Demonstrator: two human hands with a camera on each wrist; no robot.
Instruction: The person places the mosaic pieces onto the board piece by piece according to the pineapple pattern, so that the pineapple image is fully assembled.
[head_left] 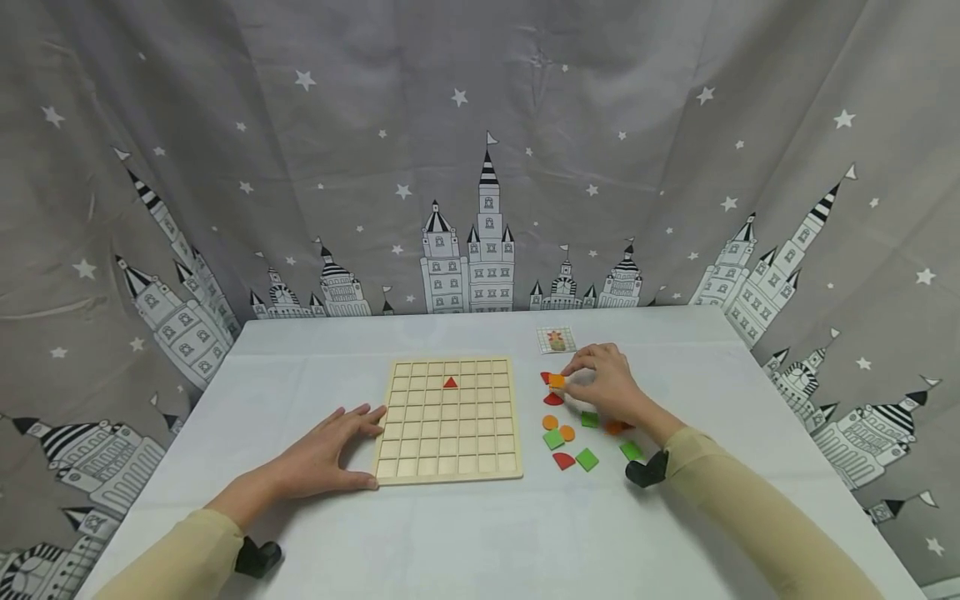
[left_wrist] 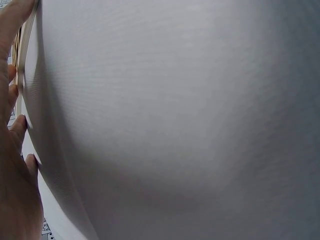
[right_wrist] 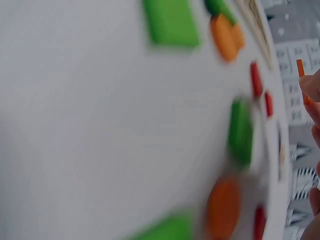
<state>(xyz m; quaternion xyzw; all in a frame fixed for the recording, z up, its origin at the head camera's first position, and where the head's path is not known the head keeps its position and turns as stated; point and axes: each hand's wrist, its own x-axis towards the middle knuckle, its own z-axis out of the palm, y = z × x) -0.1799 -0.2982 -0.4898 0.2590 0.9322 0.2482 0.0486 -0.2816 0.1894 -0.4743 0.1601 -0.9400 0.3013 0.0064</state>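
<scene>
My right hand [head_left: 603, 385] pinches an orange square tile [head_left: 557, 381] between thumb and fingertips, above red quarter-round pieces [head_left: 553, 399]. In the right wrist view the orange tile [right_wrist: 300, 68] shows edge-on at the fingertips. My left hand [head_left: 330, 450] rests on the table with fingers spread, its fingertips and thumb at the left edge of the wooden grid board [head_left: 448, 481]. A single red triangle [head_left: 450, 383] lies in a cell of the board's upper part. The left wrist view shows the left fingers [left_wrist: 17, 130] along the board's edge.
Right of the board lie several loose pieces: orange circles [head_left: 550, 422], green squares [head_left: 587, 459] and a red quarter-round [head_left: 563, 461]. A small picture card [head_left: 556, 339] lies behind them on the white table [head_left: 465, 542]. A grey castle-print curtain [head_left: 555, 108] hangs at the back.
</scene>
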